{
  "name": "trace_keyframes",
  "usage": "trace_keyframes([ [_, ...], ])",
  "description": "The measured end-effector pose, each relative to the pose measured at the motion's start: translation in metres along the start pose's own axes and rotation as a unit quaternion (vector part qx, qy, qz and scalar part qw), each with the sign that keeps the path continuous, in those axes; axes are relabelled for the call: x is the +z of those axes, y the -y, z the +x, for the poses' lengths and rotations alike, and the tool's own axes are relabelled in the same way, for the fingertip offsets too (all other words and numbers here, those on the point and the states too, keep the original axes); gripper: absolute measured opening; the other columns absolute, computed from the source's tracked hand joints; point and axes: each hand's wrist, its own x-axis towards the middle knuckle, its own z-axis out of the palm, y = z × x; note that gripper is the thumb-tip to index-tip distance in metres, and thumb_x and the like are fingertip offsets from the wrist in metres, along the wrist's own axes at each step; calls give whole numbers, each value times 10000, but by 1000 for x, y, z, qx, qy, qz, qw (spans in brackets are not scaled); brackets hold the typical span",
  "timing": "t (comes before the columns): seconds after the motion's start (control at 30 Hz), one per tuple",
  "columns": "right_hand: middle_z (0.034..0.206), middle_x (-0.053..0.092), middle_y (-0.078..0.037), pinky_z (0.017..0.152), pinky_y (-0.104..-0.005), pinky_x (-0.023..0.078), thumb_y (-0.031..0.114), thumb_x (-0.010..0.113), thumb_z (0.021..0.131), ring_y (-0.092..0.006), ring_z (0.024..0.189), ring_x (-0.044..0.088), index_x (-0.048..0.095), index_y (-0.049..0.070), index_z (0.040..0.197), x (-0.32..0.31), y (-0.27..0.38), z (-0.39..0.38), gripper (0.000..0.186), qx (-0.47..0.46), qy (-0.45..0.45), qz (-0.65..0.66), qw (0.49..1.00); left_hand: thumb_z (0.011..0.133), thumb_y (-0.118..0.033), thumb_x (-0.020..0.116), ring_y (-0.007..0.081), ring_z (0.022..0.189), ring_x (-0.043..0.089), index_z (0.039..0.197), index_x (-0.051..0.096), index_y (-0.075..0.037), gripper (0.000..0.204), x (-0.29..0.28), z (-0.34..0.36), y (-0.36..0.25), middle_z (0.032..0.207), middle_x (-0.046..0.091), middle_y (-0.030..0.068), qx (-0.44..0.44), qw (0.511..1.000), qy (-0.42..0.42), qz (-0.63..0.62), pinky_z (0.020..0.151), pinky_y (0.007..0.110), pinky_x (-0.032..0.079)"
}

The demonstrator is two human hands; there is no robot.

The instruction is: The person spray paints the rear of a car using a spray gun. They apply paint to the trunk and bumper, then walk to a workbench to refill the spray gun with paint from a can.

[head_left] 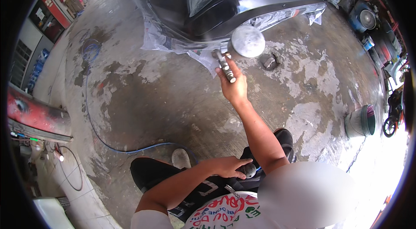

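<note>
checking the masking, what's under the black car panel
Below the black car panel, crumpled pale sheeting is visible, partly behind the spray gun. Whatever lies behind that sheeting is covered and cannot be seen.

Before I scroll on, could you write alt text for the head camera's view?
A person's right hand holds a spray gun near a glossy black car body edged with masking sheeting. Their left hand touches a rounded grey object at the lap, and a blue hose trails across the patchy concrete floor.
</note>
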Motion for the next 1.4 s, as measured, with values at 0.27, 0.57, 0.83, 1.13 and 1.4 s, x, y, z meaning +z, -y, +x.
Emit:
trace_keyframes([
  [0.27, 944, 752, -210, 803, -418, 560, 364, 802, 895, -363, 950, 748, 704, 64, 1209, -23, -55, 40, 445, 23, -75, 63, 995, 975, -445, 670, 459, 1107, 644, 1619, 265, -104, 834, 0, -3, -3, 1146, 663, 330, -12, 1000, 5, -1, 972, 481, 467],
  [0.57, 1020, 744, -225, 843, -409, 545, 323, 765, 936, -297, 963, 743, 653, 74, 1297, -95, -73, 78, 452, 5, -236, 44, 971, 879, -293, 763, 442, 1094, 657, 1363, 589, -3, 591, 9, 4, 38, 1124, 679, 315, -82, 990, -21, 115, 929, 472, 510],
  [0.83, 791, 737, -77, 760, -318, 556, 391, 732, 955, -133, 788, 729, 620, 102, 1382, -106, -54, 23, 528, 26, 112, 168, 979, 849, -158, 666, 406, 1038, 672, 1045, 753, -81, 228, -75, -34, -51, 1077, 723, 179, -253, 925, -177, 223, 874, 481, 541],
  [1.13, 692, 652, -34, 647, -315, 503, 419, 648, 1013, -113, 663, 621, 669, 44, 1012, -191, -22, 73, 376, 61, 60, 245, 966, 756, -13, 687, 391, 900, 676, 904, 677, -80, 162, -97, -53, -65, 956, 708, 118, -95, 809, -516, 265, 759, 472, 542],
  [1.4, 918, 752, -116, 797, -337, 560, 338, 767, 936, -140, 824, 698, 687, 45, 1259, -170, -81, 96, 443, 45, 81, 250, 964, 880, -174, 638, 425, 899, 677, 972, 682, -93, 130, -160, 98, -46, 925, 723, 159, -77, 896, -337, 279, 783, 532, 529],
])
